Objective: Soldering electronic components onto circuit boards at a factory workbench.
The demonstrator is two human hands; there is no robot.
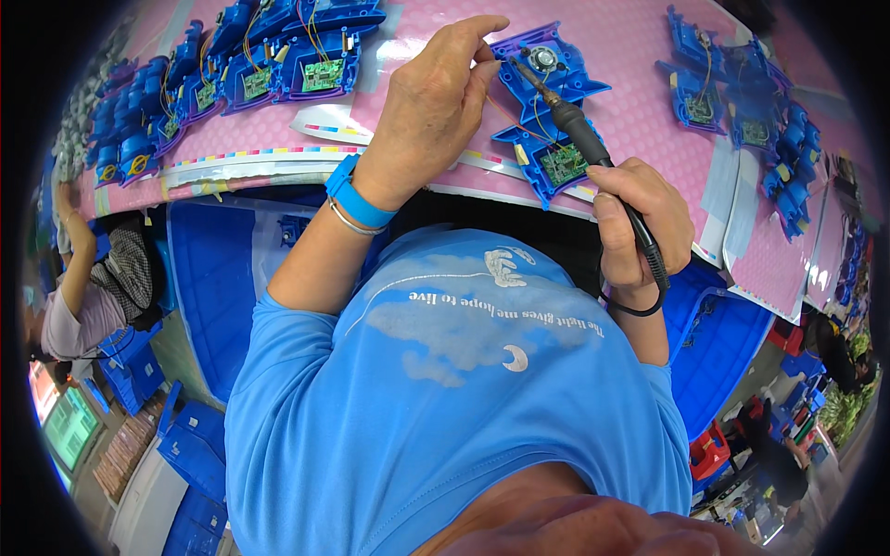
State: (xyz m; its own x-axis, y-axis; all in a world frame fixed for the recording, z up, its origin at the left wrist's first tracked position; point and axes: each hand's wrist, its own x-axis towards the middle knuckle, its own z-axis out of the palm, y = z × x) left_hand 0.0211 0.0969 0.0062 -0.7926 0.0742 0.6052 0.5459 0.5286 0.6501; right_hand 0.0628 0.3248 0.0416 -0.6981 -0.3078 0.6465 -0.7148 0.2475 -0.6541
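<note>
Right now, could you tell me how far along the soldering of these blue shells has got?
Midway, apparently. In hand: the right hand holds the soldering iron to the open blue shell, while the left hand pinches something thin beside the tip. Similar open shells lie at left and more shells at right; whether soldered, I cannot tell.

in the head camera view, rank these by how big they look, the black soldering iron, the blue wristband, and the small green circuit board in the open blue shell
1. Black soldering iron in the right hand: longest by far.
2. Blue wristband on the left hand's wrist.
3. Small green circuit board in the open blue plastic shell: close to the wristband, though farther off, so unsure.
</note>
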